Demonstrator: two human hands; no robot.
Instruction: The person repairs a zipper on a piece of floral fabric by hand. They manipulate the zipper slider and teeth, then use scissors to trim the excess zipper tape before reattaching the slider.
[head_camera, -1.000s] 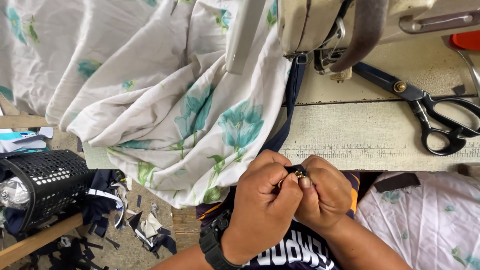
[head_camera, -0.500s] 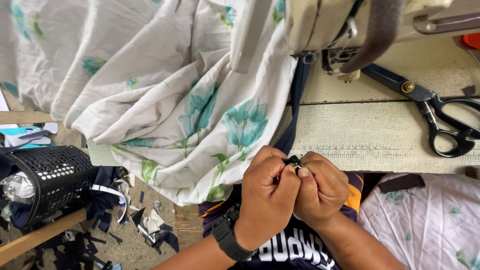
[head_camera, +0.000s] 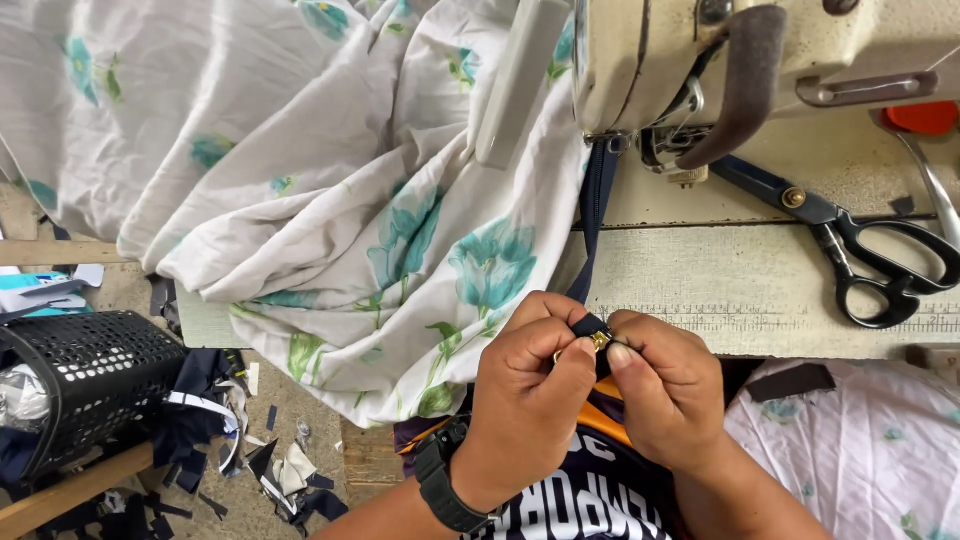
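Note:
My left hand and my right hand are pressed together at the table's front edge, both pinching the lower end of a dark navy zipper tape with a small brass slider between the fingertips. The tape runs up from my fingers to the foot of the cream sewing machine. A black watch is on my left wrist. White fabric with teal flowers hangs over the table's left side, touching my left hand.
Large black scissors lie on the worn table right of the machine. A black perforated basket sits low at the left, with fabric scraps on the floor. More floral cloth lies at bottom right.
The view has drifted slightly, so the hands sit a little lower right in the frame. Both hands stay pinched on the zipper end; fingers shifted only slightly.

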